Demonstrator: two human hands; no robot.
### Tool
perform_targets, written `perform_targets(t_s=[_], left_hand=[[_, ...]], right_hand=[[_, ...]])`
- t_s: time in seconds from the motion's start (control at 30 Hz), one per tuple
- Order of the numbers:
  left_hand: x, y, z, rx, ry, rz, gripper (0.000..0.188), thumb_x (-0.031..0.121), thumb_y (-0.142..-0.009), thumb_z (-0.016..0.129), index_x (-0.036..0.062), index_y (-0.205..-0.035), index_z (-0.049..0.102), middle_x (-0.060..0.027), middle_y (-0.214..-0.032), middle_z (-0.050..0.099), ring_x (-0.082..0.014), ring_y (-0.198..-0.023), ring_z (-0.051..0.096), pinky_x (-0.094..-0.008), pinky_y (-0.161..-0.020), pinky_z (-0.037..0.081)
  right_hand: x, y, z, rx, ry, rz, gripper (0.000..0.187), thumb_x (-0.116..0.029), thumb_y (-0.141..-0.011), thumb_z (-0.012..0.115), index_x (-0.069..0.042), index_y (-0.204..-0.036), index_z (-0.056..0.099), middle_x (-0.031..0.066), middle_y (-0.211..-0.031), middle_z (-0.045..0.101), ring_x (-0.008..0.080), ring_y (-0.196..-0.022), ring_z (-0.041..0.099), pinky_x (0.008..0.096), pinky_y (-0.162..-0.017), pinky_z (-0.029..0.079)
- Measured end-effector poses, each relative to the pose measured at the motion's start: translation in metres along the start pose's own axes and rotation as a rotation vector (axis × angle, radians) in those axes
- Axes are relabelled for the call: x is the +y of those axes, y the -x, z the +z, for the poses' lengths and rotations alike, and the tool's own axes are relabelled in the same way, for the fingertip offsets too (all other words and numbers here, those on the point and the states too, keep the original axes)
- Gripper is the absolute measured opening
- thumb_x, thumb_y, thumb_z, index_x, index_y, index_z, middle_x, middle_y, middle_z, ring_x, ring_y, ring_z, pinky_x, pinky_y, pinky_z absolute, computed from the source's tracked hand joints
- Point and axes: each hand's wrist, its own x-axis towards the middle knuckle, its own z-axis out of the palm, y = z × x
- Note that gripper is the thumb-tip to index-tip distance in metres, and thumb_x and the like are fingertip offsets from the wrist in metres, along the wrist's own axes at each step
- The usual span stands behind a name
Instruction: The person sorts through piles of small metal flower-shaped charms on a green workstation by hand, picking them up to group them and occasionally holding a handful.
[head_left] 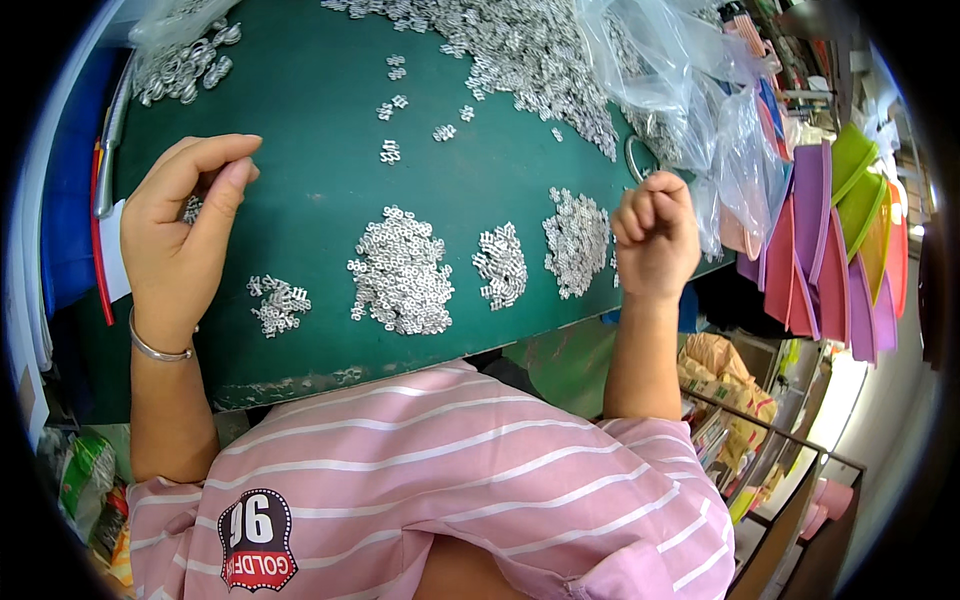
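My left hand (185,230) is over the left of the green table (300,190), fingers curled and thumb pressed against them. Small silver metal pieces (193,208) show in its hollow; whether they lie in the palm or beneath, I cannot tell. My right hand (655,235) is closed at the right, above the table edge; anything inside it is hidden. Between my hands lie a small pile (279,305), a large pile (402,272), a narrow pile (501,266) and a right-hand pile (577,243) of small silver metal pieces.
A big heap of silver pieces (530,60) covers the far table, with loose pieces (389,151) in front. Clear plastic bags (720,130) and coloured bins (810,240) stand right. Silver rings (185,70) lie far left. A shelf (770,430) is at lower right.
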Motion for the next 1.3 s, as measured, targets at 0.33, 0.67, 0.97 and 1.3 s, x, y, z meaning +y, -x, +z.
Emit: perform_targets(t_s=[0.33, 0.67, 0.97, 1.3], left_hand=[[-0.008, 0.002, -0.001, -0.055, 0.000, -0.061, 0.015, 0.003, -0.087, 0.057, -0.0014, -0.100, 0.063, -0.0034, -0.089, 0.058, -0.0077, -0.075, 0.053, -0.0189, -0.065, 0.043], [-0.007, 0.001, -0.001, -0.058, 0.017, -0.038, 0.015, 0.001, -0.087, 0.056, -0.0017, -0.100, 0.063, -0.0035, -0.086, 0.057, -0.0078, -0.075, 0.053, -0.0188, -0.064, 0.042], [-0.005, -0.001, -0.001, -0.035, 0.016, -0.015, 0.014, 0.000, -0.085, 0.057, -0.0015, -0.098, 0.063, -0.0040, -0.083, 0.058, -0.0084, -0.071, 0.054, -0.0191, -0.063, 0.042], [-0.002, -0.001, 0.000, -0.005, 0.023, -0.017, 0.011, 0.000, -0.083, 0.059, -0.0011, -0.093, 0.065, -0.0060, -0.077, 0.060, -0.0105, -0.069, 0.058, -0.0203, -0.062, 0.045]], right_hand=[[0.028, 0.020, -0.006, 0.000, 0.165, -0.156, 0.021, 0.002, -0.084, 0.037, 0.004, -0.100, 0.051, 0.0137, -0.089, 0.058, 0.0215, -0.085, 0.056, 0.0326, -0.084, 0.043], [0.029, 0.017, 0.008, -0.051, 0.695, -0.393, 0.021, 0.010, -0.087, 0.038, 0.006, -0.096, 0.056, 0.0121, -0.093, 0.061, 0.0185, -0.085, 0.061, 0.0286, -0.081, 0.047], [0.026, -0.059, 0.025, -0.238, 1.524, -0.447, 0.009, -0.003, -0.075, 0.063, 0.001, -0.084, 0.063, 0.0158, -0.084, 0.059, 0.0331, -0.077, 0.058, 0.0378, -0.069, 0.047], [0.029, -0.009, 0.093, -0.653, 1.148, -0.401, 0.010, 0.004, -0.078, 0.059, -0.001, -0.087, 0.058, 0.0141, -0.077, 0.058, 0.0312, -0.071, 0.058, 0.0352, -0.062, 0.048]])
